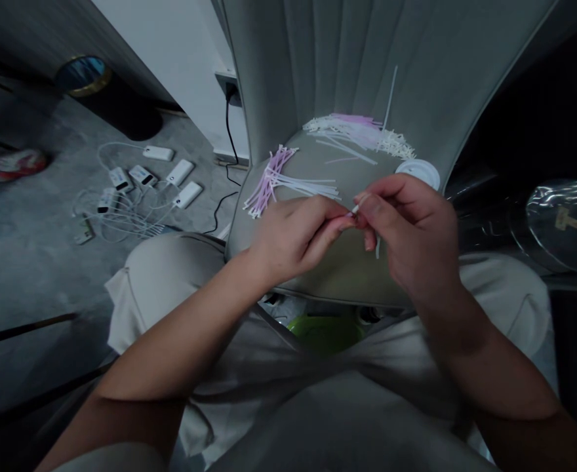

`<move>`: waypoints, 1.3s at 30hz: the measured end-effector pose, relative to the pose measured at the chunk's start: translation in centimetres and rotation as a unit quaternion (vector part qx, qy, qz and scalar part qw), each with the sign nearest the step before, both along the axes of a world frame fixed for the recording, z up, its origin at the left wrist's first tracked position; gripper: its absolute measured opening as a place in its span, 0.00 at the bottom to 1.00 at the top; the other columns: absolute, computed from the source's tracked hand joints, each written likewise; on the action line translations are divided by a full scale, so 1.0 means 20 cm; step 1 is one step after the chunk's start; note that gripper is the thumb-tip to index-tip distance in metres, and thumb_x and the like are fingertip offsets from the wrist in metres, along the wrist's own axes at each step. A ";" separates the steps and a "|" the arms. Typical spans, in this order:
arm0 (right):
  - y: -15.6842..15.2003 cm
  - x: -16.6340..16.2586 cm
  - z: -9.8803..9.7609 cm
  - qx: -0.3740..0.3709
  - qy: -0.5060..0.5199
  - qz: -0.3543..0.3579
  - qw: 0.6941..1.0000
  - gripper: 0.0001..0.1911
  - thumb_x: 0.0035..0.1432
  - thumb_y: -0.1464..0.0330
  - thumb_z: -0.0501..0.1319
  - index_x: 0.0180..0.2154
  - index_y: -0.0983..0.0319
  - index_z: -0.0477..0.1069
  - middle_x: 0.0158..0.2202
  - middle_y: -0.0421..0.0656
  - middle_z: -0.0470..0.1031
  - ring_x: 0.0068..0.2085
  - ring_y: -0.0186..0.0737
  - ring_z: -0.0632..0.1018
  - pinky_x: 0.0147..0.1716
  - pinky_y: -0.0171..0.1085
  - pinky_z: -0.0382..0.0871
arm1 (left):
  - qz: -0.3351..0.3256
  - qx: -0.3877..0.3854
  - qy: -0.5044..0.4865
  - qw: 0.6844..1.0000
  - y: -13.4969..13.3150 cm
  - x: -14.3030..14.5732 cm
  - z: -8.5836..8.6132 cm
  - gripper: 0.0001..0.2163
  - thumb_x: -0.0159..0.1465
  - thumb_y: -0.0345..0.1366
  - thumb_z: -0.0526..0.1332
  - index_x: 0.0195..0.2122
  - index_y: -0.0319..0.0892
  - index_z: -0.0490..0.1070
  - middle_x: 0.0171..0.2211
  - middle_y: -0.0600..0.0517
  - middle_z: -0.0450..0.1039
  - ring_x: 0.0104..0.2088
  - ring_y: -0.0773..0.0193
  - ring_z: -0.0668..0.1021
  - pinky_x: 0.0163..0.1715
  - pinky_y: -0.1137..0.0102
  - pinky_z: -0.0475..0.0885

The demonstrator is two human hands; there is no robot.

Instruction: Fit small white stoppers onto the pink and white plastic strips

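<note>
My left hand point(301, 236) is closed in a pinch on the end of a thin purple stick, of which only a short bit shows. Close against it, my right hand point(406, 226) pinches a small white piece point(356, 209) at that stick's end. A pale thin stick point(378, 248) pokes out below my right fingers. Both hands are above a grey padded chair seat point(328, 278). Beyond my left hand lies a bundle of purple sticks point(273, 180) with white tips, crossed by several white sticks point(311, 186). Farther back is a pile of white and purple sticks point(352, 128).
A white round lid-like disc point(419, 172) lies at the seat's right. White power banks point(189, 195) and tangled cables point(126, 219) cover the floor at left, near a black bin point(111, 98). Under the seat shows a green basin point(325, 331). A wall socket point(228, 88) holds a plug.
</note>
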State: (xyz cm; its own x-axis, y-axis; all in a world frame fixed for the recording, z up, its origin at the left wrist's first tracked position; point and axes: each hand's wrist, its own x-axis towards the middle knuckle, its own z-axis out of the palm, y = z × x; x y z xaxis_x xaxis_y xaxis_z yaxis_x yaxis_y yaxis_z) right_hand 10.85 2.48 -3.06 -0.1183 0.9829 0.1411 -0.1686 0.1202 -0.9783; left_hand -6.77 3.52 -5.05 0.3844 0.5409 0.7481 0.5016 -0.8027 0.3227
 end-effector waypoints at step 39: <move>-0.03 -0.10 -0.02 -0.034 0.117 -0.006 0.993 0.08 0.59 0.64 0.70 0.33 0.59 0.75 0.29 0.36 0.77 0.21 0.26 0.73 0.21 0.29 0.70 | -0.035 -0.048 -0.051 0.997 -0.04 0.04 0.01 0.12 0.74 0.36 0.51 0.34 0.41 0.68 0.26 0.56 0.74 0.26 0.73 0.76 0.28 0.77 0.68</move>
